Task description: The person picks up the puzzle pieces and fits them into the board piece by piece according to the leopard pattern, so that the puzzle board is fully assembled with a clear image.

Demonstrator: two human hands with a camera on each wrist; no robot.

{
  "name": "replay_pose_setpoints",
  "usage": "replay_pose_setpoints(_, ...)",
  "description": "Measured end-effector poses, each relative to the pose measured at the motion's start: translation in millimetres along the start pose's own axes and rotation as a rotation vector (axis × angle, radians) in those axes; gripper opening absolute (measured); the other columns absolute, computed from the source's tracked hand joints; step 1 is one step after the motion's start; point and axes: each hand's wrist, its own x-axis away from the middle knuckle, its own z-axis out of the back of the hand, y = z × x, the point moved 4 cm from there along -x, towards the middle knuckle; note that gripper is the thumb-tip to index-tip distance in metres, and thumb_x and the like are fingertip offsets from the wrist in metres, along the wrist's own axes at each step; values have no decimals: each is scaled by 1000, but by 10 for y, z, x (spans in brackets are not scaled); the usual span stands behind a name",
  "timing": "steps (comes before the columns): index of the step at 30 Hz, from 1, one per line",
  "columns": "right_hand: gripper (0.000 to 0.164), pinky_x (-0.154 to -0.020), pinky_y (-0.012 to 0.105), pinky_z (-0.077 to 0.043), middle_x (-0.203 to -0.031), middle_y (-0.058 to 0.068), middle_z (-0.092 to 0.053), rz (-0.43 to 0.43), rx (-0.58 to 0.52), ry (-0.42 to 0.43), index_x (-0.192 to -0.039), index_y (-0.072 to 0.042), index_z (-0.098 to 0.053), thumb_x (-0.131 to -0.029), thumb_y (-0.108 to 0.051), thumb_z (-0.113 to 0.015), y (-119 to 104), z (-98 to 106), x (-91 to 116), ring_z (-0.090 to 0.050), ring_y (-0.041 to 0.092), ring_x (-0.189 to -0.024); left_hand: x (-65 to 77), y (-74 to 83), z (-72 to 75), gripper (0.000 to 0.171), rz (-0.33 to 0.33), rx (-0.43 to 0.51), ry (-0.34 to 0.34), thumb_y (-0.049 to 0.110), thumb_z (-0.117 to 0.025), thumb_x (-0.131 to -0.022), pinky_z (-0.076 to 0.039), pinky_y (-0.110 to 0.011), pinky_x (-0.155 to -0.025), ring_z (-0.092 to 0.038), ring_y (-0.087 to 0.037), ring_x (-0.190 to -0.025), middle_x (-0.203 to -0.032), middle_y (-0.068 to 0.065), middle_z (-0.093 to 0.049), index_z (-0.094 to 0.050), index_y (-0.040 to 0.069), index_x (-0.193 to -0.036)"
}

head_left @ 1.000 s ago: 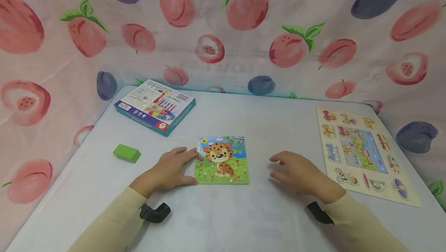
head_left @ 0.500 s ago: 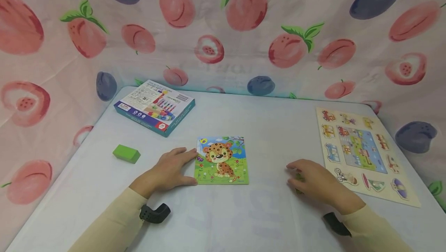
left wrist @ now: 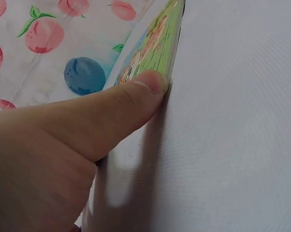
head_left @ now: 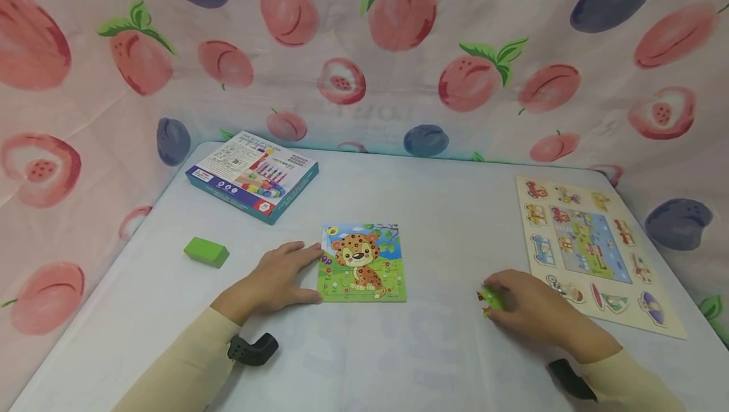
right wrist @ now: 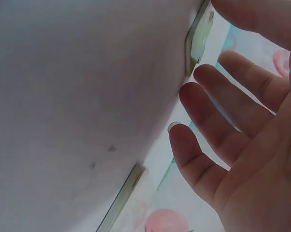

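A square leopard jigsaw puzzle (head_left: 361,263) lies flat on the white table. My left hand (head_left: 279,279) rests at its left side, fingers and thumb extended. The thumb (left wrist: 147,84) touches the puzzle's near left corner in the left wrist view. To the right, my right hand (head_left: 529,307) is low over a small flat green piece (head_left: 491,298) with brown parts. Thumb and index finger lie on either side of this piece, which is partly hidden by the hand. In the right wrist view the fingers are spread and gently bent, and the piece (right wrist: 199,43) lies beyond them on the table.
A wooden peg board (head_left: 543,266) with vehicle shapes lies to the right, beside my right hand. At the back left is a flat cardboard box (head_left: 253,174). A green block (head_left: 206,252) sits left of my left hand. Fruit-patterned cloth (head_left: 393,95) hangs behind the table.
My right hand has moved right and nearer, away from the puzzle's side, and the green piece now shows between thumb and index finger. The left hand and puzzle stay in place.
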Motion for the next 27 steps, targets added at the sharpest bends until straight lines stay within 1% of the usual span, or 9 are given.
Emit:
replay_pose_setpoints(4, 45, -97, 54, -48, -121, 11, -66, 4, -8, 1, -117, -4, -67, -80, -21, -84, 16, 7, 18, -61, 35, -114, 7, -3, 5, 82, -3, -1, 4, 42, -81, -82, -25, -64, -112, -29, -38, -144, -155, -8, -43, -48, 11, -150)
replay_pose_setpoints(9, 47, -99, 54, -47, -124, 12, -65, 49, -1, 32, -119, -5, -66, -78, -17, -86, 12, 1, 14, -61, 35, -116, 7, -8, 1, 82, 1, 6, 2, 42, -81, -82, -25, -64, -112, -28, -38, -144, -154, -8, -43, -47, 11, -150)
replay_pose_setpoints(17, 46, -97, 54, -48, -121, 11, -66, -17, -16, -21, -120, -4, -67, -81, -21, -83, -4, -6, -27, -61, 35, -113, 4, -9, -6, 83, 7, 8, -1, 42, -81, -82, -25, -65, -112, -28, -38, -145, -154, -9, -44, -47, 11, -150)
replay_pose_setpoints(24, 45, -93, 53, -50, -116, 8, -67, -47, -32, -38, -119, -4, -67, -81, -21, -83, 4, -9, -61, -63, 29, -106, 11, -5, 0, 82, 2, 5, 5, 42, -81, -82, -25, -64, -111, -29, -38, -144, -154, -9, -44, -48, 11, -150)
replay_pose_setpoints(27, 47, -93, 53, -50, -116, 9, -67, -52, -37, -41, -120, -3, -66, -81, -21, -83, 8, -10, -58, -63, 31, -107, 9, -4, 0, 82, -4, 4, 6, 42, -81, -82, -25, -65, -111, -29, -38, -144, -154, -9, -44, -48, 11, -149)
